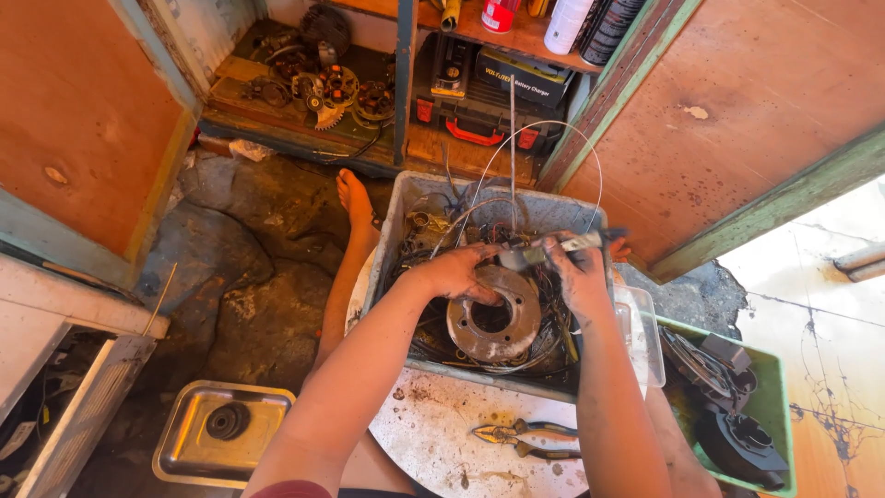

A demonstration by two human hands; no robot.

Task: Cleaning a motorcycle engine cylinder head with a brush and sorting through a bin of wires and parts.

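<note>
Left hand (458, 273) grasps the round metal rotor (493, 318) in the grey tub (406, 198); right hand (579, 269) grips a small tool (562, 245). Best keep the rotor steady, away from wires.

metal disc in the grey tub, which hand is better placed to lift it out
Left, probably. The left hand already rests on the metal disc's rim in the grey tub, while the right hand is busy holding a small tool.
</note>
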